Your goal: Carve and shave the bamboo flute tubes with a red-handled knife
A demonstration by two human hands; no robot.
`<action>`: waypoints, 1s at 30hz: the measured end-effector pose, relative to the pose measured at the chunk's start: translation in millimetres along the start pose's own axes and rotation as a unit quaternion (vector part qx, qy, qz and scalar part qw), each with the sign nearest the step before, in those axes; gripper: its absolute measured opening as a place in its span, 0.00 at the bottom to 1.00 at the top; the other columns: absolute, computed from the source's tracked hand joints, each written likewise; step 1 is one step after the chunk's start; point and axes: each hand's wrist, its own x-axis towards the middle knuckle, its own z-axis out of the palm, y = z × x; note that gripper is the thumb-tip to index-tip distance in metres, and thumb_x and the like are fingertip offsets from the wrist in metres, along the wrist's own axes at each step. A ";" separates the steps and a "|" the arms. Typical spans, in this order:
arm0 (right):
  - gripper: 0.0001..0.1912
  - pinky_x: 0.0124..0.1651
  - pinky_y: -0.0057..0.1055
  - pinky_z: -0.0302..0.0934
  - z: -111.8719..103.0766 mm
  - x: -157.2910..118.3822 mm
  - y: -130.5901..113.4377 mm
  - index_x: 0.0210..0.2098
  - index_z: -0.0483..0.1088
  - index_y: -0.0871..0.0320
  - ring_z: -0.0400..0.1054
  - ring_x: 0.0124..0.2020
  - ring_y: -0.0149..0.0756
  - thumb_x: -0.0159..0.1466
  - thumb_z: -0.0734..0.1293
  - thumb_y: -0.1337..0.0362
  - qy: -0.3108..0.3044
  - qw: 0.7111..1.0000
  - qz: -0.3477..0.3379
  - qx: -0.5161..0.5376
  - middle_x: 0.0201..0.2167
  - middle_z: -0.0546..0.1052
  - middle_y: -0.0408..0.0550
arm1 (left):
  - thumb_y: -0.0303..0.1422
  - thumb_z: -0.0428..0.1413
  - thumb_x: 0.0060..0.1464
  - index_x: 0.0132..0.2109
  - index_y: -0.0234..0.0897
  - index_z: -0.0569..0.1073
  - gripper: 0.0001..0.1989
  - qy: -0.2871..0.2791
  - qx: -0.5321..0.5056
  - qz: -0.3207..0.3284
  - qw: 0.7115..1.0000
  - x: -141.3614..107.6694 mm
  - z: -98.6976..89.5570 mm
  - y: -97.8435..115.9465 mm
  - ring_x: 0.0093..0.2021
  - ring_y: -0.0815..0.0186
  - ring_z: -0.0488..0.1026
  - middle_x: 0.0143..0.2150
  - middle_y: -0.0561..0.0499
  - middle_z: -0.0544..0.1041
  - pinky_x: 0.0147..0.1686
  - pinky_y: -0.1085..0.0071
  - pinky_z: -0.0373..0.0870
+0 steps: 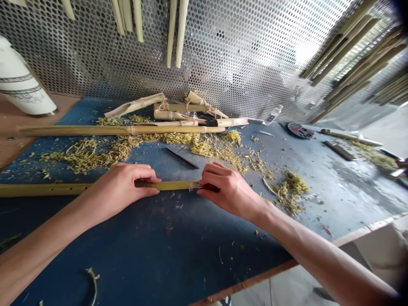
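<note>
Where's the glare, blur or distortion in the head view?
Head view, upper right: blown-out white patch on the silver perforated metal panel, bundled tan bamboo strips soft; head view, right corners: dark vignetting; head view, left edge: white patterned cylinder leans, probably lens distortion; head view, centre: bare left hand and bare right hand fairly sharp.

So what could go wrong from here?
The dark red object in the right hand might slip along the bamboo piece and bump the left hand, which grips that same piece. A stray movement could knock the thin dark bar lying just beyond the hands, perhaps into the shavings.
</note>
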 end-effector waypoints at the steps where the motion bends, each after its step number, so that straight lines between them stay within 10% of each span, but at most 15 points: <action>1: 0.09 0.46 0.38 0.66 -0.5 -0.7 -0.9 0.43 0.74 0.54 0.71 0.45 0.44 0.82 0.72 0.61 -0.002 1.000 0.009 0.002 0.44 0.79 0.50 | 0.52 0.62 0.60 0.37 0.46 0.85 0.16 0.000 -0.001 -0.001 1.000 -0.1 -0.1 0.1 0.38 0.55 0.82 0.37 0.52 0.87 0.37 0.66 0.65; 21: 0.08 0.45 0.34 0.64 2.1 12.8 -7.2 0.42 0.75 0.55 0.72 0.42 0.39 0.77 0.77 0.65 -0.001 0.998 0.034 0.051 0.42 0.80 0.46 | 0.50 0.62 0.60 0.36 0.45 0.84 0.15 0.012 0.011 0.007 1.000 0.4 0.8 1.0 0.37 0.56 0.82 0.37 0.53 0.87 0.37 0.66 0.66; 30: 0.12 0.37 0.32 0.64 -43.0 16.6 -22.9 0.43 0.77 0.54 0.73 0.32 0.33 0.85 0.67 0.63 -0.044 0.995 0.073 0.058 0.34 0.80 0.41 | 0.50 0.62 0.66 0.42 0.48 0.85 0.14 0.012 0.015 0.018 1.000 -6.4 5.6 -14.4 0.42 0.54 0.85 0.42 0.52 0.88 0.40 0.66 0.70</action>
